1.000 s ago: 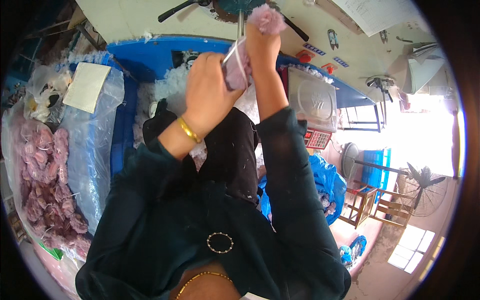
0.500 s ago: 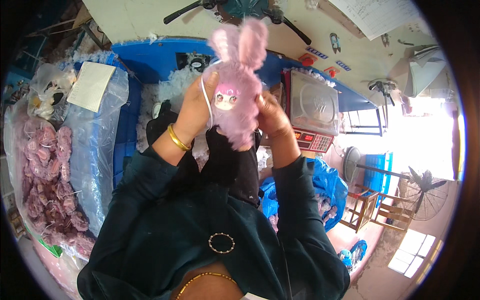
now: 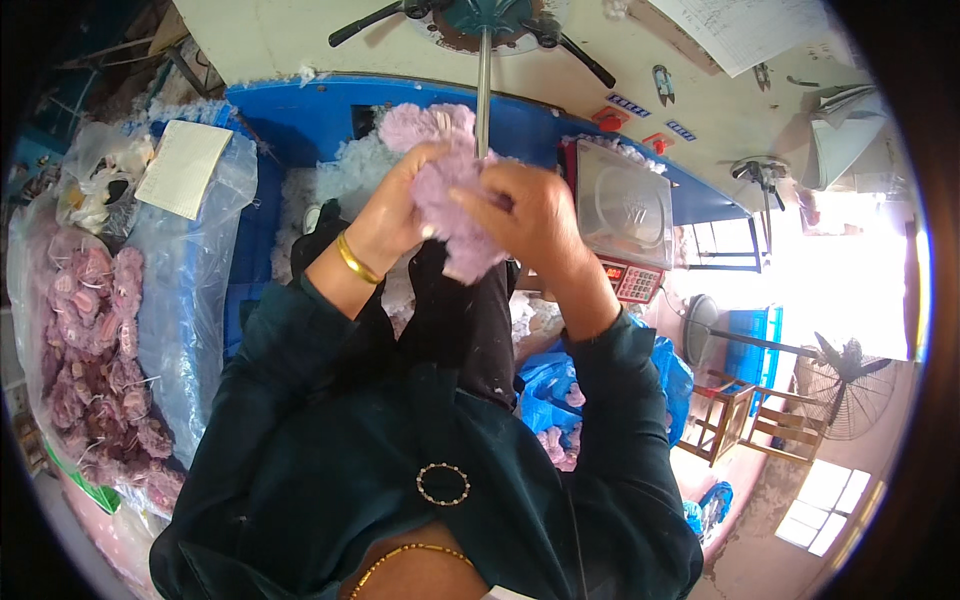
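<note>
A pink-purple plush rabbit (image 3: 450, 195) is between my two hands, its face now out of sight. My left hand (image 3: 390, 220), with a gold bangle at the wrist, grips it from the left, thumb over the fur. From the right, my right hand (image 3: 535, 210) has its fingers bent around the plush. A straight metal tube (image 3: 484, 90) comes down from the machine mount on the panel, and its lower end meets the plush at my right fingers. Whether the tube goes inside the plush is hidden by fur and fingers.
At left, a clear plastic bag (image 3: 100, 350) holds several plush pieces, with a paper pad (image 3: 183, 168) above it. White stuffing (image 3: 350, 175) fills the blue bin (image 3: 290, 120). On the right are a scale (image 3: 625, 210), a blue bag (image 3: 545, 385) of plush and a fan (image 3: 845, 385).
The plush rabbit was upright with its face showing; now it is turned and brought lower, against the metal tube. My right hand has shifted up over it. The tube has come into view.
</note>
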Demonstrator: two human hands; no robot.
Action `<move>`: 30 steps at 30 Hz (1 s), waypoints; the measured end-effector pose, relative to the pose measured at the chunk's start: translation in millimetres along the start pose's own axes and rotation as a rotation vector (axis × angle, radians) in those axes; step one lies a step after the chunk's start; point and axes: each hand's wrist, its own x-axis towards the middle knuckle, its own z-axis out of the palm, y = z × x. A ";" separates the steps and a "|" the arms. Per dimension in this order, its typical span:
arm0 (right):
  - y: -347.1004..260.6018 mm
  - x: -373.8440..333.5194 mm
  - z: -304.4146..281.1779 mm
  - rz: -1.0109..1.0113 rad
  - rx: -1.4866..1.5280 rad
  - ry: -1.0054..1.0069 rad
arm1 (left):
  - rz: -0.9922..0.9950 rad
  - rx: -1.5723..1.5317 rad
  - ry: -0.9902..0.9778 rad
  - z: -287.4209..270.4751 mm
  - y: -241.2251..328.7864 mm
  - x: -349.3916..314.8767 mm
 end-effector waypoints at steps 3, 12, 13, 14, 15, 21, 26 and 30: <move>16.8 38.4 13.0 -0.064 -0.163 0.307 | 0.205 0.179 0.150 16.8 -1.9 17.7; 68.1 89.7 29.2 -0.017 -0.332 0.412 | 0.593 1.632 0.324 34.7 -4.4 -4.0; 63.9 85.6 27.5 -0.030 -0.302 0.424 | 0.628 1.682 0.319 35.1 -5.1 -5.1; 58.8 76.6 29.0 -0.037 -0.265 0.430 | 0.653 1.733 0.321 32.5 -9.3 -9.7; 53.5 67.3 30.1 -0.045 -0.228 0.436 | 0.678 1.785 0.323 29.7 -13.6 -14.7; 21.9 56.5 14.3 0.128 -0.061 0.250 | 0.694 1.316 0.059 7.2 -2.9 -26.3; 56.4 126.0 25.7 0.209 -0.321 0.367 | 0.252 0.451 0.195 10.3 31.8 27.4; 54.2 108.3 36.4 0.202 -0.308 0.423 | 0.282 0.387 0.264 21.5 6.8 15.5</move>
